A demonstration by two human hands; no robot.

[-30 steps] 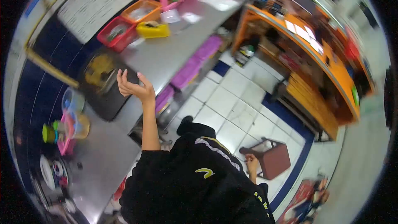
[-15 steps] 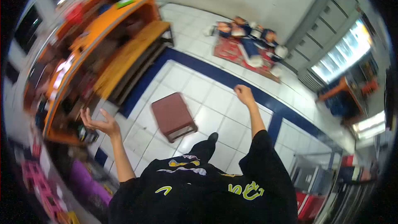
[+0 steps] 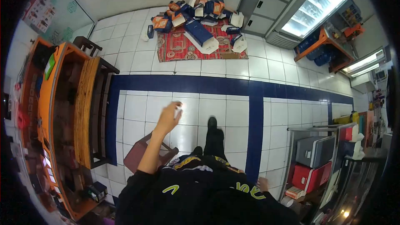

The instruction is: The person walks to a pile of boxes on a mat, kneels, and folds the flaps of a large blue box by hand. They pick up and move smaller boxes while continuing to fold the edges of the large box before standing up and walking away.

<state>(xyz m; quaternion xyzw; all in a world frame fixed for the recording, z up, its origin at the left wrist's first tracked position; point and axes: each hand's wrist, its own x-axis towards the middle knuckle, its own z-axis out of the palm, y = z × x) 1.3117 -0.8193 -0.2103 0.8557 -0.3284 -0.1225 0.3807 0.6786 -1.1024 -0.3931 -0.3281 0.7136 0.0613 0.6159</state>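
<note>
My left hand (image 3: pixel 168 116) is raised in front of me, over the white tiles. Its fingers are loosely curled, with a gap between thumb and fingertips, and I see nothing held there. Below that forearm stands a brown plastic stool (image 3: pixel 137 155), partly covered by the arm. Low at my right side is my right hand (image 3: pixel 263 183), small and blurred against the black shirt, so its fingers cannot be made out. Ahead, several blue and orange cardboard boxes (image 3: pixel 199 32) lie heaped on a red patterned mat (image 3: pixel 175 49) by the wall.
A wooden bench (image 3: pixel 85 112) runs along the orange counter (image 3: pixel 54 100) on the left. Grey lockers (image 3: pixel 271 4) and a lit display fridge (image 3: pixel 318 6) stand at the back right. To the right, a metal rack holds a grey cool box (image 3: pixel 314 151) and a red one (image 3: pixel 310 177).
My view has turned and moved forward toward the boxes. The left hand has swung inward with its fingers curling, while the right has dropped to my side. The stool now sits beneath my left arm.
</note>
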